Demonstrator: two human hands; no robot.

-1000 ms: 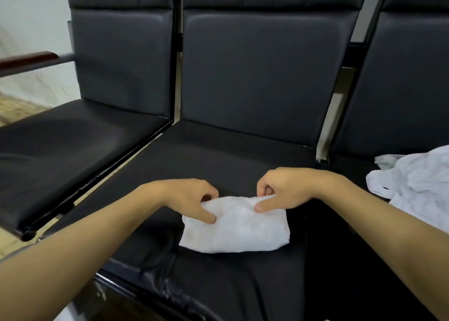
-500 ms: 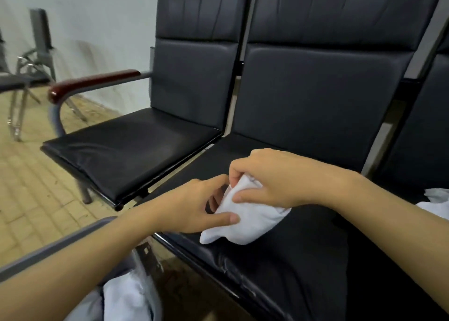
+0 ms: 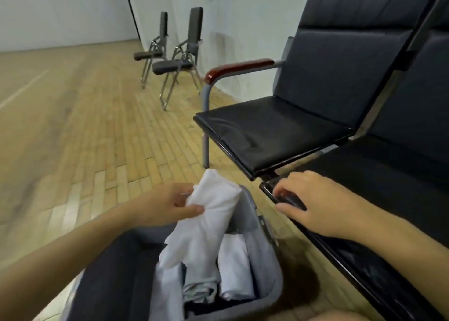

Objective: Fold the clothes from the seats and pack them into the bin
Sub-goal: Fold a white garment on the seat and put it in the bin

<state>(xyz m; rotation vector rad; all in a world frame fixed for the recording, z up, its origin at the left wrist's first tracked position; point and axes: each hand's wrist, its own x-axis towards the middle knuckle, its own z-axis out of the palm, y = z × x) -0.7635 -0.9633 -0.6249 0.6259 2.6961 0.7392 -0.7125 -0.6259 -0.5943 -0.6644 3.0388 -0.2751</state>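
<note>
Folded white garment moved from seat to over bin.

A folded white cloth hangs lengthwise over the far end of the bin, its upper end pinched in the left hand, its lower end dipping inside. The bin is grey with soft walls and stands on the floor just left of the near black seat. Inside it are folded clothes, white and pale grey, packed upright side by side. The far black seat is bare.
</note>
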